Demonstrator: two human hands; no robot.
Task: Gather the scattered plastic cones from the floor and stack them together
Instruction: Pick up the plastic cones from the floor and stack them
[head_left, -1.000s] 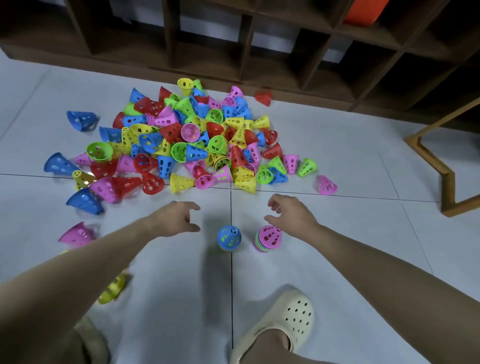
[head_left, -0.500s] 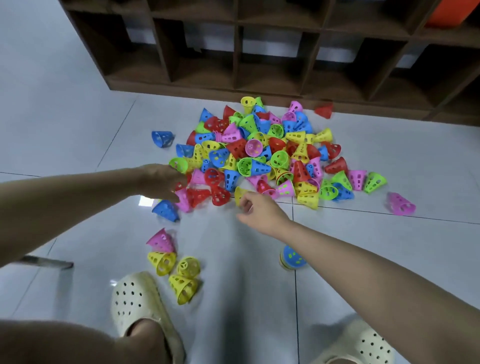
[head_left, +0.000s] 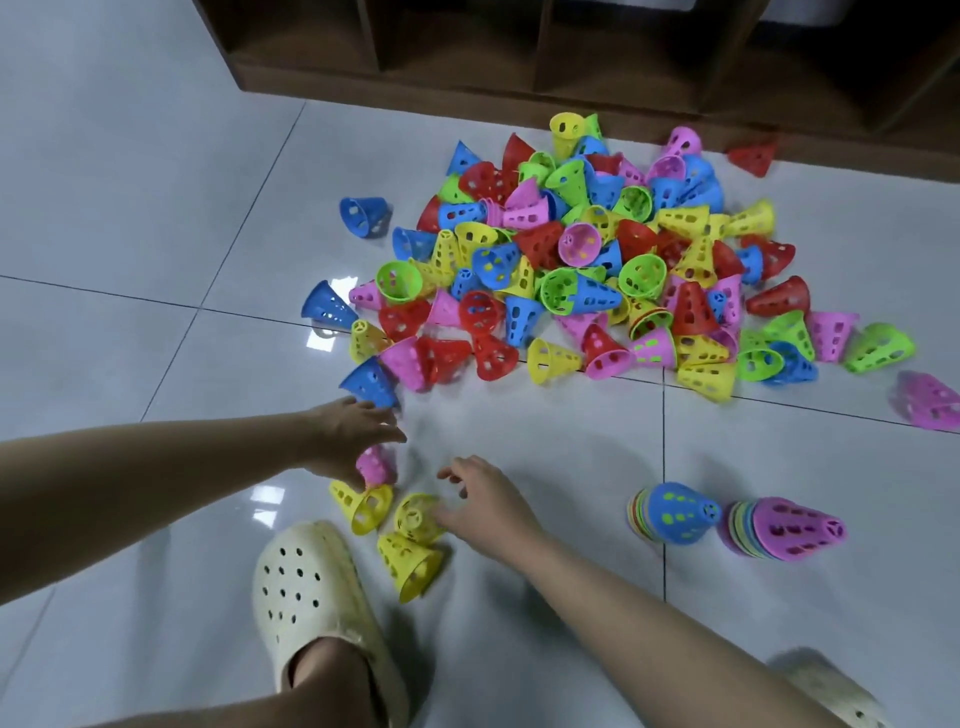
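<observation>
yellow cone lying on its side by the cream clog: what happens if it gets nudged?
The yellow cone probably rolls in an arc, since it lies on its tapered side on glossy floor tile. It likely weighs little: thin plastic wall, pierced with holes. It looks stiff enough to keep its shape in a pinch.

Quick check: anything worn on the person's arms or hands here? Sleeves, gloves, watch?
Nothing worn: the left hand and right hand are bare, no gloves, rings or watch visible. Both forearms are bare to the frame edge, no sleeves in view.

glossy tiled floor (head_left: 130, 208), perforated plastic cones (head_left: 571, 270), dark wood shelf (head_left: 467, 62), matt foam clog (head_left: 306, 587)
</observation>
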